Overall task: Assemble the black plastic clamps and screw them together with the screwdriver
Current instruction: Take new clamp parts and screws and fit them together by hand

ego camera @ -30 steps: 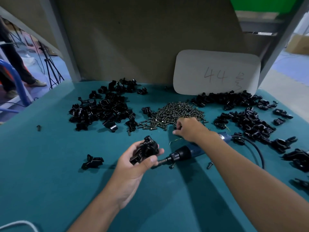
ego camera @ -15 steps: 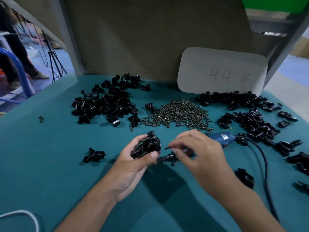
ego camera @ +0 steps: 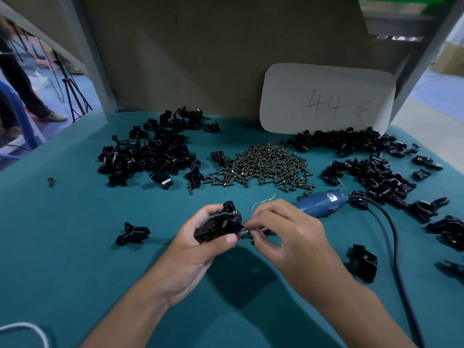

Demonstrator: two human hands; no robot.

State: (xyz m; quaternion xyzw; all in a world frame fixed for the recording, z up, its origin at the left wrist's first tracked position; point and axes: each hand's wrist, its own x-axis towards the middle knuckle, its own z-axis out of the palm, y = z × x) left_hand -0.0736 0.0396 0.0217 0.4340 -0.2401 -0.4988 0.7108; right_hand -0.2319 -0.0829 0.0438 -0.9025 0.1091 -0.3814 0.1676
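Observation:
My left hand [ego camera: 200, 249] grips a black plastic clamp [ego camera: 221, 224] above the teal table [ego camera: 75, 247]. My right hand [ego camera: 283, 237] pinches a small dark screw [ego camera: 247, 225] right at the clamp's right side. The blue electric screwdriver [ego camera: 319, 203] lies on the table behind my right hand, its tip hidden under my fingers. A heap of screws [ego camera: 263, 164] sits at the table's middle back.
Piles of black clamp parts lie at back left [ego camera: 153, 154] and right [ego camera: 371, 169]. Single clamp pieces rest at the left [ego camera: 133, 233] and right [ego camera: 362, 262]. The screwdriver's black cord [ego camera: 396, 247] runs down the right side. A white card [ego camera: 326, 99] leans on the back board.
My right hand left the screw heap and came back to the clamp with a screw pinched in its fingers. The left hand kept holding the clamp.

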